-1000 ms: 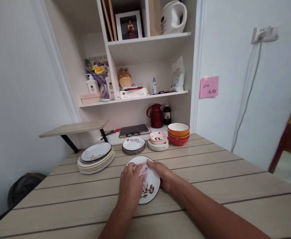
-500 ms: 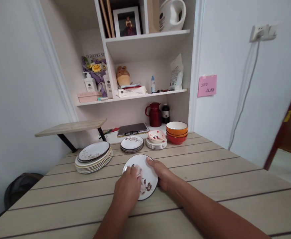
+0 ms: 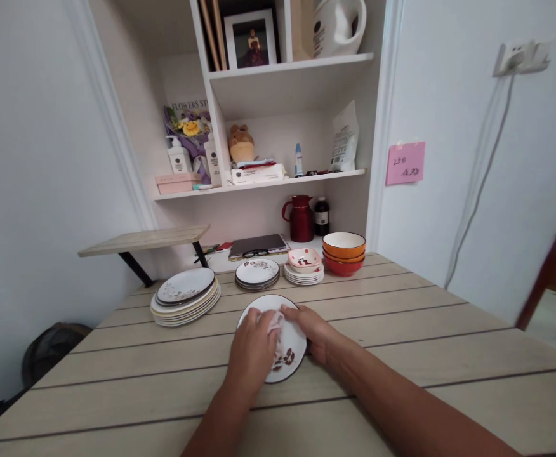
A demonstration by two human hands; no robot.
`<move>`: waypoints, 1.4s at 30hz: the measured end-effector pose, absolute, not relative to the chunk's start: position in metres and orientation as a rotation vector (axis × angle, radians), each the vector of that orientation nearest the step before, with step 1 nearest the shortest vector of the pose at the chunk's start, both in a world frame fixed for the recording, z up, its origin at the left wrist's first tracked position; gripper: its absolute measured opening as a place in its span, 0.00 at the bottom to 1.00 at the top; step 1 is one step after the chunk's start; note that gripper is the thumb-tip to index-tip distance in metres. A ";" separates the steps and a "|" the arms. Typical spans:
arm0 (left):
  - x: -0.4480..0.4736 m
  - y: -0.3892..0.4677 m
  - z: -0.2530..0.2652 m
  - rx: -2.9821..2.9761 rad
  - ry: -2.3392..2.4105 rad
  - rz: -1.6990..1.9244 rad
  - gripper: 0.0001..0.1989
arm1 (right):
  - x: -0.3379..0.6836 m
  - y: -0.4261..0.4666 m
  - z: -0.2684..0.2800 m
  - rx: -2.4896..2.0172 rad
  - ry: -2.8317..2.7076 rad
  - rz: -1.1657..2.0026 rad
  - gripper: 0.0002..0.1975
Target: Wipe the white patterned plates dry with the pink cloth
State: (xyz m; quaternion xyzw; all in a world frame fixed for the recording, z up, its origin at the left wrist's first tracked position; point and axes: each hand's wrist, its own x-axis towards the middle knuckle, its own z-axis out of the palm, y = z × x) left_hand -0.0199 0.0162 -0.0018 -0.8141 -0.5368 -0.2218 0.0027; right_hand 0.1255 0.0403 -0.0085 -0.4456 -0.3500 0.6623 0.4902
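Note:
A white plate [image 3: 293, 330] with a dark rim and brown flower print is held tilted just above the wooden table [image 3: 383, 393]. My right hand [image 3: 312, 330] grips its right edge, the thumb on the face and the other fingers hidden beneath. Pressed on the plate's face is a pale pink cloth [image 3: 278, 325], bunched under the fingers of my left hand [image 3: 256, 343], which is closed on it. The cloth and hand cover the left and middle parts of the plate.
Behind the hands stand a stack of large plates [image 3: 185, 298], a stack of smaller plates [image 3: 258, 273], small square bowls [image 3: 305, 259] on saucers [image 3: 303, 275], and orange and red bowls [image 3: 344, 254]. A red jug [image 3: 301, 219] is farther back, below shelves [image 3: 259, 185].
My left hand and the cloth have slid slightly up and across the plate. My right hand keeps its hold on the edge. The whole view has shifted a little.

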 end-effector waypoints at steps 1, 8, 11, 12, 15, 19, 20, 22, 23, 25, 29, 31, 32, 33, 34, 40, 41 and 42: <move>-0.023 0.019 -0.001 -2.494 -1.753 -0.677 0.18 | 0.125 0.040 -0.008 -1.086 -0.854 1.605 0.15; -0.035 0.020 0.001 -2.297 -1.999 -0.467 0.15 | 0.124 0.039 -0.007 -1.093 -0.890 1.608 0.14; -0.032 0.017 0.002 -2.358 -1.982 -0.453 0.14 | 0.125 0.038 -0.005 -1.102 -0.906 1.589 0.13; -0.031 0.015 0.004 -2.383 -1.982 -0.444 0.14 | 0.125 0.038 -0.005 -1.104 -0.909 1.592 0.13; -0.027 0.009 0.008 -2.516 -1.922 -0.411 0.13 | 0.125 0.038 -0.006 -1.097 -0.906 1.599 0.14; -0.018 -0.003 0.010 -2.772 -1.646 -0.390 0.11 | 0.126 0.039 -0.009 -1.067 -0.883 1.612 0.15; -0.016 -0.005 0.010 -2.807 -1.579 -0.393 0.11 | 0.126 0.039 -0.009 -1.050 -0.882 1.617 0.15; -0.014 -0.007 0.008 -2.839 -1.492 -0.418 0.10 | 0.125 0.038 -0.008 -1.016 -0.884 1.625 0.14; -0.013 -0.007 0.007 -2.849 -1.473 -0.431 0.11 | 0.125 0.038 -0.007 -1.006 -0.884 1.628 0.14; -0.013 -0.007 0.006 -2.864 -1.470 -0.448 0.11 | 0.126 0.037 -0.006 -1.020 -0.878 1.629 0.13; -0.014 -0.006 0.006 -2.864 -1.515 -0.476 0.10 | 0.126 0.039 -0.008 -1.048 -0.869 1.609 0.14; -0.012 -0.006 0.006 -2.826 -1.591 -0.498 0.11 | 0.126 0.040 -0.009 -1.033 -0.881 1.608 0.13; -0.011 -0.005 0.006 -2.799 -1.638 -0.511 0.11 | 0.126 0.040 -0.009 -1.030 -0.886 1.611 0.13; -0.011 -0.005 0.006 -2.772 -1.682 -0.529 0.11 | 0.126 0.040 -0.009 -1.029 -0.887 1.617 0.13; -0.010 -0.004 0.005 -2.748 -1.719 -0.547 0.12 | 0.125 0.040 -0.009 -1.031 -0.885 1.623 0.12; -0.013 0.003 0.006 -2.581 -1.894 -0.462 0.14 | 0.126 0.042 -0.010 -1.030 -0.891 1.629 0.12; -0.014 0.003 0.006 -2.561 -1.914 -0.430 0.15 | 0.126 0.042 -0.011 -1.030 -0.892 1.626 0.12; -0.014 0.003 0.007 -2.551 -1.926 -0.402 0.15 | 0.127 0.042 -0.011 -1.034 -0.890 1.622 0.12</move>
